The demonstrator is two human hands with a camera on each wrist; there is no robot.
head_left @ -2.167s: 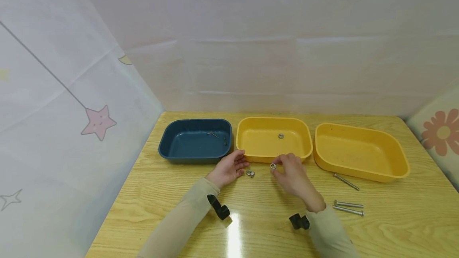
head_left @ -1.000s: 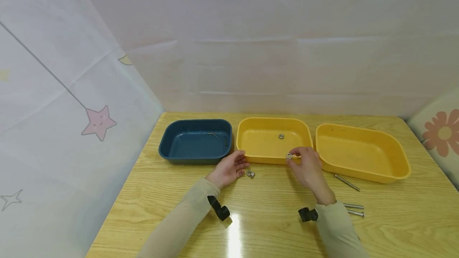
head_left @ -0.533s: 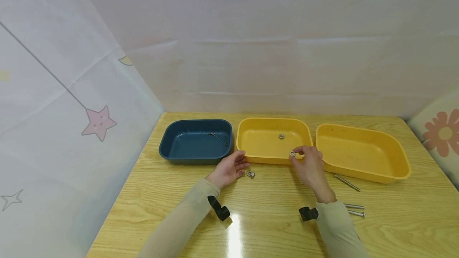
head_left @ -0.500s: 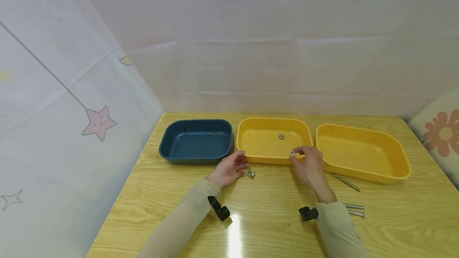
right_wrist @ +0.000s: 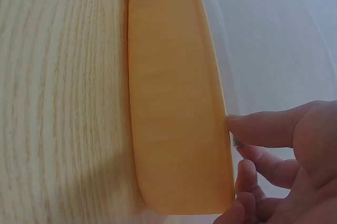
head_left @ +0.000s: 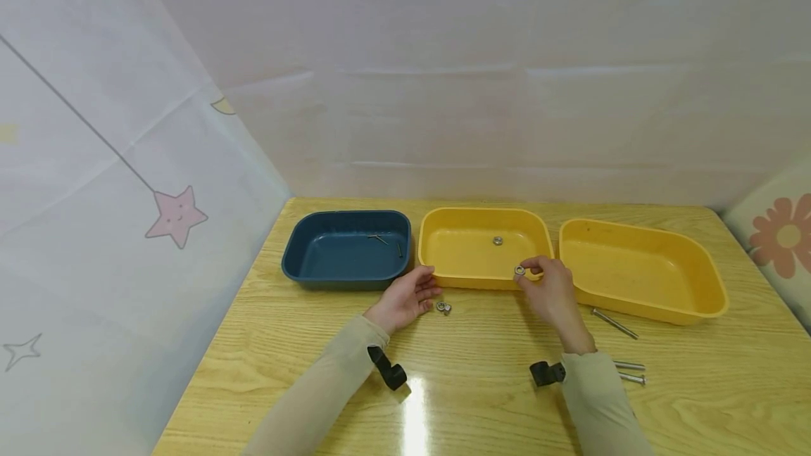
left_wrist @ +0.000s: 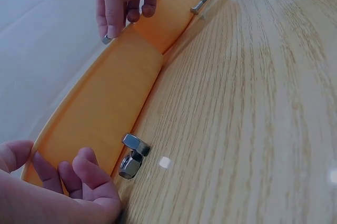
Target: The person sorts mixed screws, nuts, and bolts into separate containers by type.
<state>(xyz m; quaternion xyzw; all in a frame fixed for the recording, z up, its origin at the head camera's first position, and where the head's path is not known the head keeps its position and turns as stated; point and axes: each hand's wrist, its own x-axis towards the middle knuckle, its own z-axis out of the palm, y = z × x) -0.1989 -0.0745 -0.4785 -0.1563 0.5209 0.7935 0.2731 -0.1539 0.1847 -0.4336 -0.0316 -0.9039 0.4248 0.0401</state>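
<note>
Steel hex nut (head_left: 519,270) sits pinched in my right hand (head_left: 550,290), directly over the middle yellow plastic tray's near rim (head_left: 488,280); my left hand (head_left: 402,299) rests open, farther off.

I see three trays along the table's (head_left: 697,400) far edge: left tray (head_left: 298,267), middle tray (head_left: 437,269), right tray (head_left: 709,301). One nut (head_left: 497,240) lies in the middle tray, two nuts (head_left: 443,307) before it. Bolts (head_left: 629,371) lie before the right tray, toward the right edge.
</note>
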